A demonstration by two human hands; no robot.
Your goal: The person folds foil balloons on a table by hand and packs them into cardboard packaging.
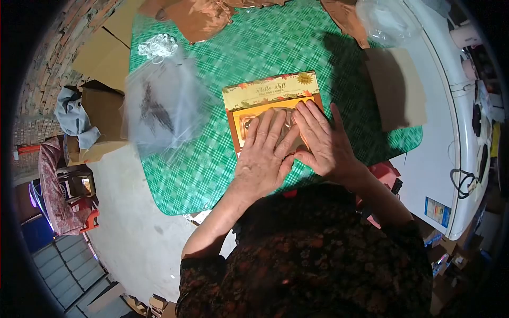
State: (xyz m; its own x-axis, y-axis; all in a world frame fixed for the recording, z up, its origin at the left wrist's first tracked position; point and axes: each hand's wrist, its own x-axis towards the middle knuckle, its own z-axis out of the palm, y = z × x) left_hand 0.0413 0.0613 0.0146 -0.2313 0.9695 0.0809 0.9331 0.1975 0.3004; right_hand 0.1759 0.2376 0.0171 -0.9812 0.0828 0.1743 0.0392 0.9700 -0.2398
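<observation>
A flat balloon banner package [270,91] lies on the green checked tablecloth [212,177], near the table's front edge. Its cream header reads "Hello Fall" among printed leaves, with an orange and brown part below. My left hand [262,153] rests flat over the lower left of the package, fingers stretched out. My right hand [326,143] lies flat on the lower right, its fingers extended and its thumb near the left hand. Both palms hide much of the lower front. Between the fingers, shiny copper-toned contents show in part.
Clear plastic bags [164,103] are stacked at the left, below a bundle of white string-like loops [159,47]. Brown packets [204,18] lie along the far edge. A cardboard sheet [397,87] sits at the right, beside a white appliance [424,159]. An open cardboard box [106,106] stands left of the table.
</observation>
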